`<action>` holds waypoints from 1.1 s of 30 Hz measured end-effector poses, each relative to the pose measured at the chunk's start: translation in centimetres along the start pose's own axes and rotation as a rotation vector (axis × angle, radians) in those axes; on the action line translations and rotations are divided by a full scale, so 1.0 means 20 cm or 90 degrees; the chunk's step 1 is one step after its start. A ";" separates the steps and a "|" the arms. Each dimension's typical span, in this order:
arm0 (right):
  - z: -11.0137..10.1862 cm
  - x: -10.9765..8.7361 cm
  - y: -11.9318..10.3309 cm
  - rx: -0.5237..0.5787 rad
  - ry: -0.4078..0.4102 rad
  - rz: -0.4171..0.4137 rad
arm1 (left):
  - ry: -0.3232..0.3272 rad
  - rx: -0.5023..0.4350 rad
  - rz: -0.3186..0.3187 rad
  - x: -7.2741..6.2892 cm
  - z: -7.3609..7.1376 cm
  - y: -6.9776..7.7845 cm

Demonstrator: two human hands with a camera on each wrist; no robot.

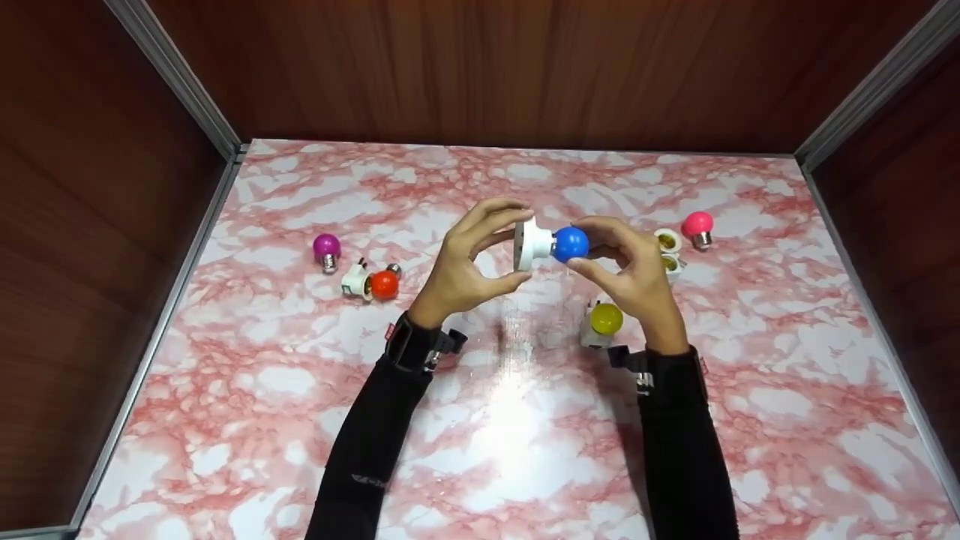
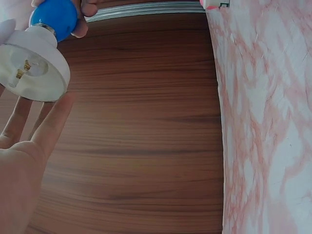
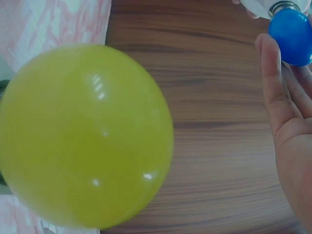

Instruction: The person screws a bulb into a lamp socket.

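Note:
Between both hands, a blue bulb (image 1: 571,244) and a white lamp holder (image 1: 532,244) are lined up end to end above the table. My left hand (image 1: 471,259) grips the holder by its wide round base, thumb below and fingers above. My right hand (image 1: 626,262) pinches the blue bulb's globe from the right. The bulb's metal screw base meets the holder's mouth; how deep it sits cannot be told. In the left wrist view the hollow underside of the lamp holder (image 2: 36,68) shows brass contacts. Close below my right hand is a yellow bulb (image 1: 607,319) on a white socket.
Left on the marbled table (image 1: 300,435) lie a purple bulb (image 1: 327,246) and a red bulb (image 1: 385,285) against a white plug socket (image 1: 354,282). At right are a pink bulb (image 1: 698,223) and white sockets (image 1: 667,241). Brown wood panels (image 1: 480,67) enclose the sides and back.

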State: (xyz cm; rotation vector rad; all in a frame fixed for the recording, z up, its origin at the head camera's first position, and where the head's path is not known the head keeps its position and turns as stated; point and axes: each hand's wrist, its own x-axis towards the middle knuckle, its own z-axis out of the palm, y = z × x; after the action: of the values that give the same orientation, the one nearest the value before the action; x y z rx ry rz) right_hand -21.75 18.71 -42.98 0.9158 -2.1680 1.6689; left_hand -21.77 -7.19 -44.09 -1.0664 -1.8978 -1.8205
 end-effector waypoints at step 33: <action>-0.01 0.00 0.02 -0.036 0.063 -0.106 | 0.006 -0.051 -0.049 -0.01 0.00 0.02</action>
State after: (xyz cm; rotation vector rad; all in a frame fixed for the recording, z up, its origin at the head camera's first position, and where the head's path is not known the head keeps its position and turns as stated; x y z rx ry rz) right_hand -22.01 18.85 -43.18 0.9485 -2.0049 1.5344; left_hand -21.33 -7.19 -43.86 -1.0211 -1.9011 -1.9549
